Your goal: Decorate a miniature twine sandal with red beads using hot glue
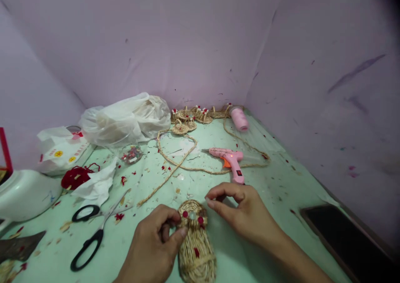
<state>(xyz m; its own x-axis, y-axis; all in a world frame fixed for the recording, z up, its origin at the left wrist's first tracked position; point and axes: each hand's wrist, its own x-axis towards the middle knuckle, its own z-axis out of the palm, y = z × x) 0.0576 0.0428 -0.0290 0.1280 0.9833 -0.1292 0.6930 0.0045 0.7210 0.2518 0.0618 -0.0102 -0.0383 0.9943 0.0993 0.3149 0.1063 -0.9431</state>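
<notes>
A small woven straw slipper (196,249) lies on the green table (275,191) near the front edge. Red and clear beads sit across its toe strap. My left hand (154,243) grips the slipper's left side, thumb pressed against the strap by the beads. My right hand (240,210) hovers at the slipper's upper right with its fingers curled and fingertips pinched close to the toe. Whether something tiny sits between those fingertips I cannot make out.
A pink glue gun (229,160) lies behind the hands, amid a loop of jute rope (175,162). Black scissors (93,233) lie at the left. Finished straw pieces (190,118), a pink thread spool (240,118), plastic bags (125,118) and a dark phone (343,237) ring the table.
</notes>
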